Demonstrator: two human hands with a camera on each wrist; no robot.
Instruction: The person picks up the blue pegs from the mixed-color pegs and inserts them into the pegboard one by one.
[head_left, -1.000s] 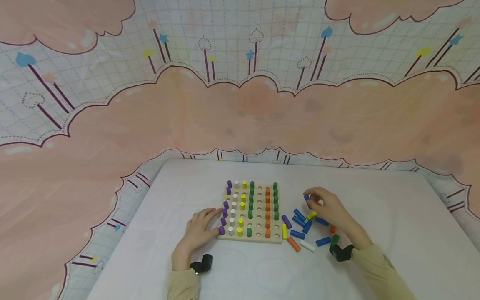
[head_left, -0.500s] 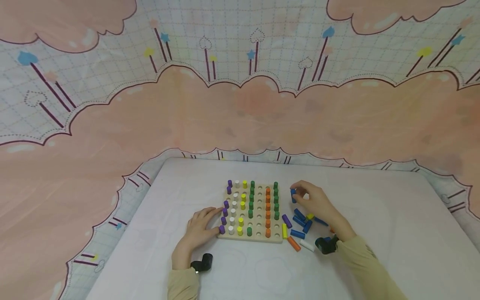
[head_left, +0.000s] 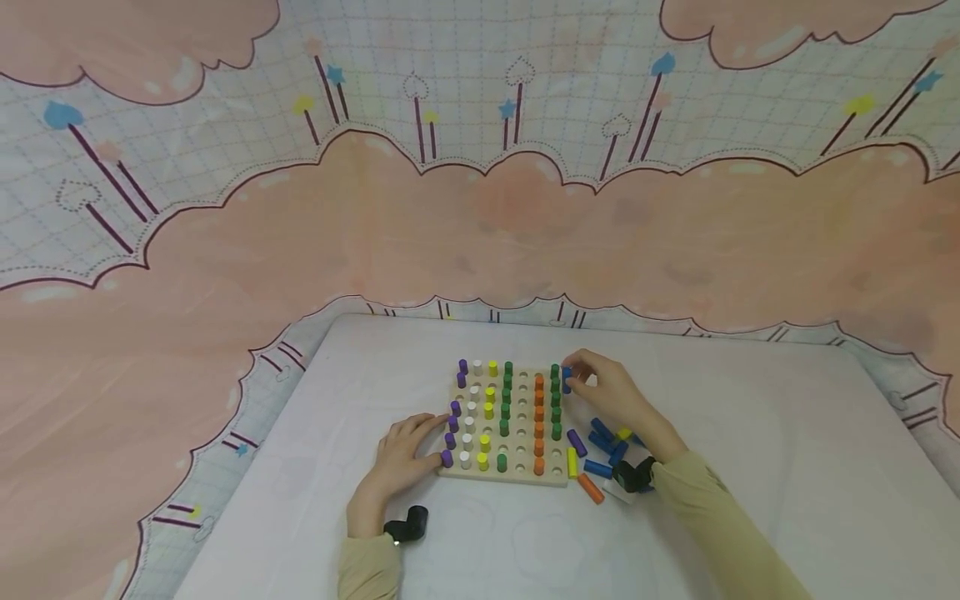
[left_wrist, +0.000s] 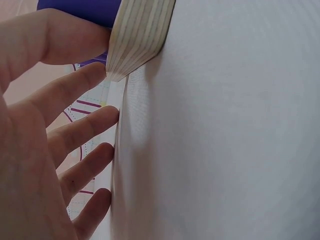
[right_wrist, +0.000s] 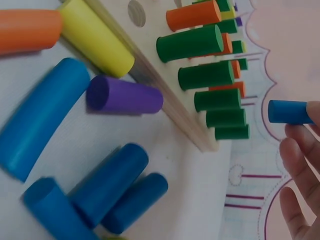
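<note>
Looks like peg-loading: right hand [head_left: 606, 390] pinches a blue cylindrical peg [head_left: 567, 380] near the far right corner of the pale wooden pegboard [head_left: 504, 477], left hand [head_left: 399, 457] fingers spread at its left edge; next probably needs aligning over an empty round hole [head_left: 521, 468].

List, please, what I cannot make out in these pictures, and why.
Head view: part of a loose white peg, behind the black wrist camera.
Left wrist view: most of the pegboard, cut off by the top edge; part of a purple peg, behind the left hand.
Right wrist view: one end of the held blue peg, behind the right hand.
</note>
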